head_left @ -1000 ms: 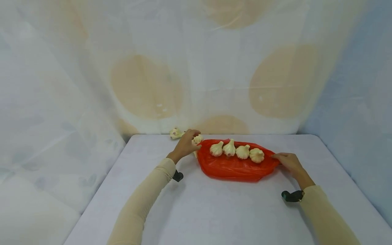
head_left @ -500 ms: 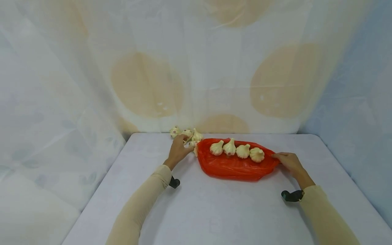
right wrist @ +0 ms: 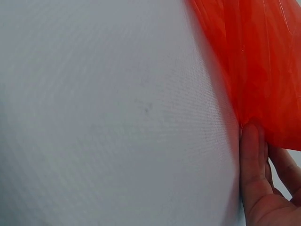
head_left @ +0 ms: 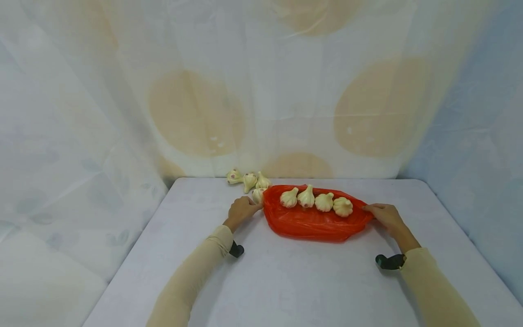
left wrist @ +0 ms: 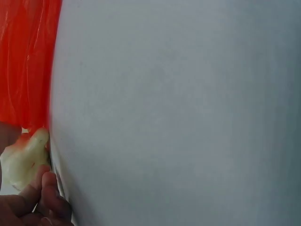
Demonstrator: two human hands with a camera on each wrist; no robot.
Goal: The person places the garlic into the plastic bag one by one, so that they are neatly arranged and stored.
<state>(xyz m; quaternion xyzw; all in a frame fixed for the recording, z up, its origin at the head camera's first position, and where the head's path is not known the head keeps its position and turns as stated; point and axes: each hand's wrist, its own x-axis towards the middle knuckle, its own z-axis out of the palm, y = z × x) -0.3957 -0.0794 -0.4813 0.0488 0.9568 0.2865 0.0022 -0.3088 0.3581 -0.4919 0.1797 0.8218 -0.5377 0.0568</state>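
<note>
A red plastic bag [head_left: 308,227] lies on the table with several garlic bulbs [head_left: 305,198] in a row on it. My right hand [head_left: 386,218] pinches the bag's right end; in the right wrist view its fingers [right wrist: 254,155] meet the red plastic. My left hand [head_left: 243,210] is at the bag's left edge, thumb right at the plastic. In the left wrist view, a garlic bulb [left wrist: 26,162] shows between the thumb and the curled fingers [left wrist: 54,195]. I cannot tell whether this hand holds the bag or the bulb.
Several more garlic bulbs [head_left: 249,180] lie together at the table's back edge, left of the bag. White cloth-covered table [head_left: 302,286] stretches in front of it. Patterned curtains [head_left: 286,100] stand behind and at both sides. A black device [head_left: 391,262] is on my right wrist.
My left hand has drawn back from the loose garlic bulbs toward the bag's left edge, its fingers now more curled. Those bulbs are more visible. The right hand and the bag have stayed put.
</note>
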